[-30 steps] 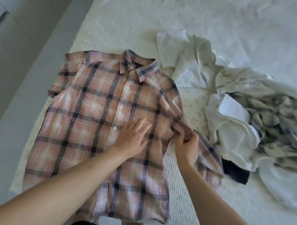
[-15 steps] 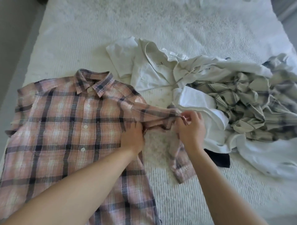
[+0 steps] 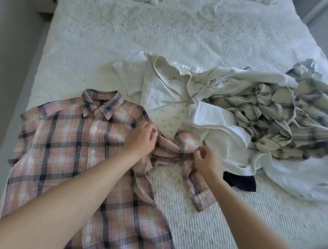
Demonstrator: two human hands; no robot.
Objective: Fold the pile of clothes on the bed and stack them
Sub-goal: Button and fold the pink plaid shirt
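A pink plaid button-up shirt (image 3: pixel 71 142) lies face up on the white bed (image 3: pixel 177 39), collar pointing away from me. Its right sleeve (image 3: pixel 179 149) is bunched and pulled out to the side, the cuff end lying lower on the bed. My left hand (image 3: pixel 142 140) grips the fabric at the shoulder seam of that sleeve. My right hand (image 3: pixel 205 160) pinches the sleeve's fold farther out. To the right lies an unfolded pile: a white shirt (image 3: pixel 159 88), a grey-checked shirt (image 3: pixel 262 113), white cloth (image 3: pixel 218 128) and a dark piece (image 3: pixel 239 183).
The bed's left edge (image 3: pixel 44 58) drops to a grey floor. The far half of the bed is bare quilted cover, with a few white items at the top edge (image 3: pixel 152 1).
My left hand went from lying flat on the shirt's front to gripping the shoulder seam. My right hand drew the sleeve outward to the right. The view shifted right, showing more of the pile.
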